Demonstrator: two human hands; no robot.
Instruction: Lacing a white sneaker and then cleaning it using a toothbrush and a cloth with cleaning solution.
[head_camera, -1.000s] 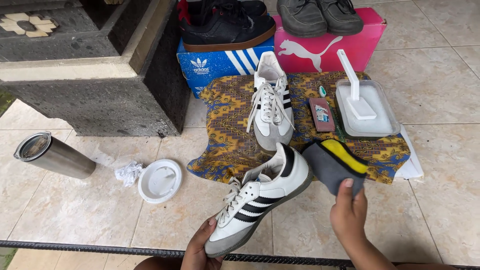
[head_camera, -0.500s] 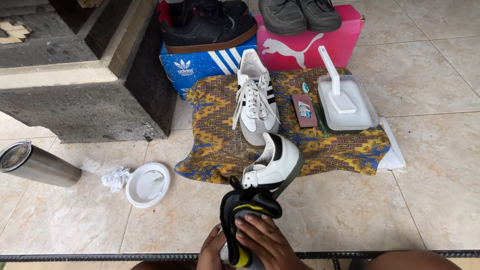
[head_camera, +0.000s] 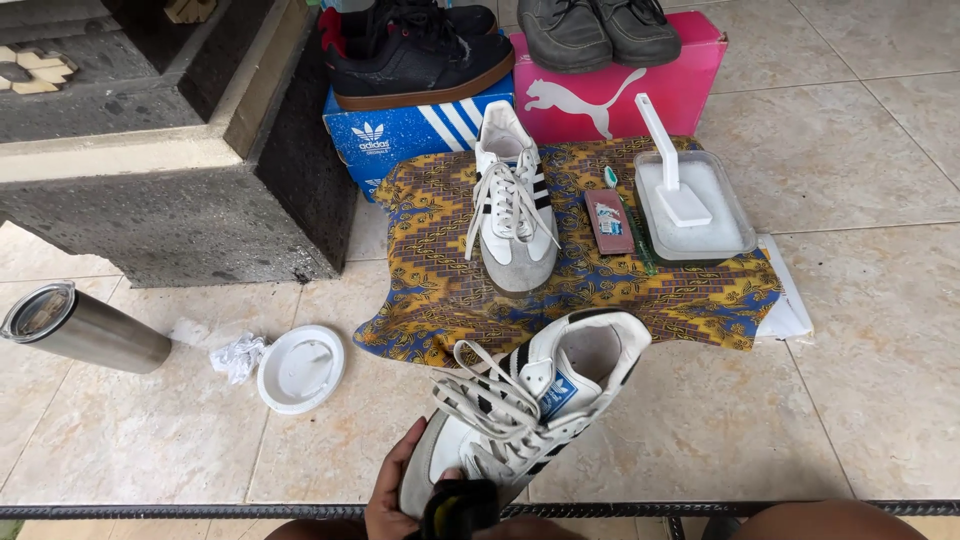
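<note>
Left hand: my left hand (head_camera: 392, 500) is gripping the toe end of the white sneaker (head_camera: 530, 405) at the near edge of the floor, thumb lying along its side, fingers clamped under the sole.
Right hand: mostly hidden below the frame; I cannot tell whether it is closed or apart. A black and yellow brush (head_camera: 458, 508) is pressing against the toe just beside my left hand.
Sneaker in hand: it is tilting up and away from me, toe toward me, heel pointing at the patterned cloth (head_camera: 440, 290); loose laces are spilling over the tongue, and black stripes are showing on its side.
Floor, left: a round white lid (head_camera: 300, 368) is lying near the cloth's near-left corner, a crumpled white wad (head_camera: 238, 355) just beside it, and a steel tumbler (head_camera: 82, 330) is lying on its side further left.
Cloth: the second white sneaker (head_camera: 512, 200) is resting in the middle, toe toward me; a small reddish packet (head_camera: 608, 222) is lying to its right, then a clear tray (head_camera: 692, 205) holding a white-handled brush (head_camera: 668, 165).
Far edge: a blue shoebox (head_camera: 415, 130) is carrying black shoes (head_camera: 420, 50), a pink shoebox (head_camera: 620, 90) is carrying grey shoes (head_camera: 598, 30).
</note>
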